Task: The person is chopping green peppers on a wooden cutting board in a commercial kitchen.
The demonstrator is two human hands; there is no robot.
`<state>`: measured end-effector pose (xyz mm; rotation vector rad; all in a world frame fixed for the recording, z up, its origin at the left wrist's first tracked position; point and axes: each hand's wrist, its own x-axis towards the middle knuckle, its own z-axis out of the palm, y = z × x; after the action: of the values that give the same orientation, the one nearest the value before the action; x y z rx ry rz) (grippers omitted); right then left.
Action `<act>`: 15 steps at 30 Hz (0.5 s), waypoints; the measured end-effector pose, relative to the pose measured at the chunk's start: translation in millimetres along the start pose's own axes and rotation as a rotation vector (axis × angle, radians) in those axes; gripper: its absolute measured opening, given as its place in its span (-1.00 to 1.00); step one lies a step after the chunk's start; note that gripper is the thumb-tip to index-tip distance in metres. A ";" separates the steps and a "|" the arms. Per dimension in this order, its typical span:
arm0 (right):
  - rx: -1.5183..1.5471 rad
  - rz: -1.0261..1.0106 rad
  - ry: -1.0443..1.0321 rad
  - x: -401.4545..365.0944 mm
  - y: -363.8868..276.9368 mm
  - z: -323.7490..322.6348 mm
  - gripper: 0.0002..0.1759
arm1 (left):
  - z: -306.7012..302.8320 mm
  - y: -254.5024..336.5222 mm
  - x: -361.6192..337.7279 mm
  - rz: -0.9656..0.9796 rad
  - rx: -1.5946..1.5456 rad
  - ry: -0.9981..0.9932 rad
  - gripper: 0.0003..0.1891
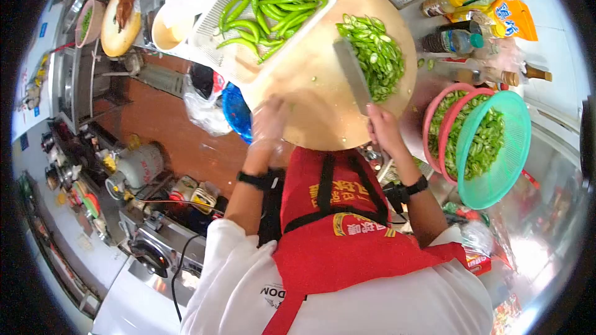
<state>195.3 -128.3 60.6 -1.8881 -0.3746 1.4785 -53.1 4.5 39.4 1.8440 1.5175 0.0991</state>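
Observation:
My right hand (383, 127) is closed around the handle of a kitchen knife (354, 74). The blade lies against the left side of a heap of sliced green chili peppers (375, 56) on the round cutting board (310, 115). Over the board's lower left edge is my left hand (271, 121), in what looks like a clear plastic glove; motion blurs its fingers. No pepper can be made out in it. Whole green chili peppers (273, 6) fill part of a white plastic basket (205, 34), which rests partly on the board's upper left.
To the right, a teal basket (521, 124) and pink baskets (428, 130) hold more sliced peppers. Bottles (453, 41) and seasoning bags (515, 15) crowd the upper right. A blue plastic bag (236, 111) sits left of the board. A gas cylinder (139, 164) stands farther left.

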 end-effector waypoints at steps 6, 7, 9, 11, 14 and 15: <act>-0.067 -0.030 -0.015 0.4 -3.8 -5.0 -0.49 | -91.6 0.1 46.5 0.238 0.163 0.513 -0.76; -0.088 -0.049 -0.011 -1.3 -4.8 -3.4 -0.48 | -90.0 -9.8 78.9 0.303 0.219 0.530 -0.75; -0.089 -0.071 0.017 2.3 4.8 -1.6 -0.50 | -88.3 -14.0 133.3 0.410 0.350 0.544 -0.71; -0.095 -0.098 0.032 2.9 8.0 -3.9 -0.51 | -87.1 -21.7 177.6 0.388 0.424 0.433 -0.68; -0.119 -0.122 0.017 2.8 7.9 -6.5 -0.54 | -101.3 -15.2 199.7 0.217 0.588 0.068 -0.59; -0.133 -0.116 0.009 4.3 8.0 -7.6 -0.54 | -108.1 -7.3 194.2 0.260 0.598 0.119 -0.61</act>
<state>202.2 -134.1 52.8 -1.9405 -0.5811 1.3976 -53.7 226.9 40.5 2.5452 1.4791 -0.1428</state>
